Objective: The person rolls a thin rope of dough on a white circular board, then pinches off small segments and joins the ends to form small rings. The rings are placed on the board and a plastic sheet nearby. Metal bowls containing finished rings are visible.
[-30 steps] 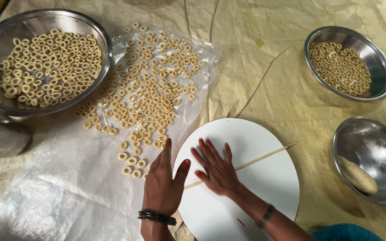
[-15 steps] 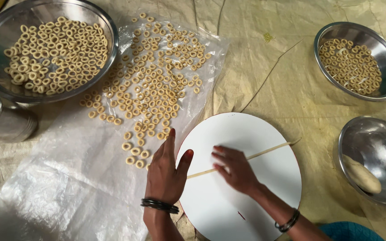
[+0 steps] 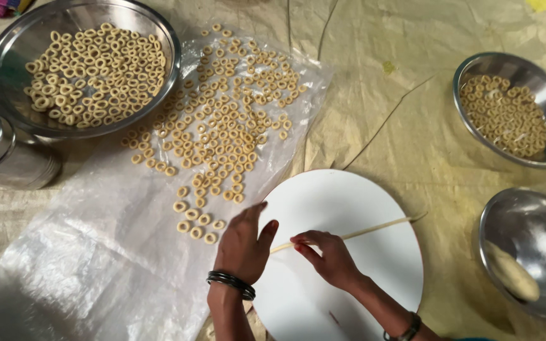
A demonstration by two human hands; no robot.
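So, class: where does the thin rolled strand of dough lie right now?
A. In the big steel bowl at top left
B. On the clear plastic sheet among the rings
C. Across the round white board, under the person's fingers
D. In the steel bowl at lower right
C: the dough strand stretches across the round white board, with the right hand pinching it and the left hand alongside.

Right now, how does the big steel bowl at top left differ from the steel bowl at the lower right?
The top-left bowl is wider and holds many small dough rings; the lower-right bowl is smaller and holds only one pale dough lump. The top-left bowl overlaps the clear plastic sheet; the lower-right bowl sits on the tan ground cloth. Both are shiny round steel.
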